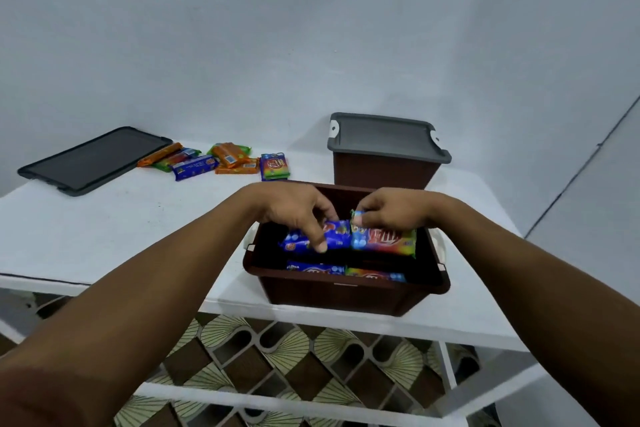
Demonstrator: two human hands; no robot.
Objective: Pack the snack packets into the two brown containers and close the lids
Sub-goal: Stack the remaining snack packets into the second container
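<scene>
We pack the open box (346,298).
Left hand (294,210) pinches a blue packet (337,239), right hand (394,211) a rainbow packet (384,240); behind: spare packets (225,161), lid (93,159), shut box (381,173).

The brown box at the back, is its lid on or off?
On. A grey lid sits flat over the back brown box, hiding its inside. Latched or not, cannot tell.

Grips a blue packet (337,236) with the left hand (294,208) and pinches the end of a rainbow packet (384,239) with the right hand (391,211), end to end over the open brown container (346,291), above more packets (317,268) lying inside. Farther back on the white table (121,229), shows a second brown container (384,173) shut under its grey lid (384,139), a loose grey lid (93,159) lying flat at left, and a heap of loose packets (221,161) between them.
</scene>
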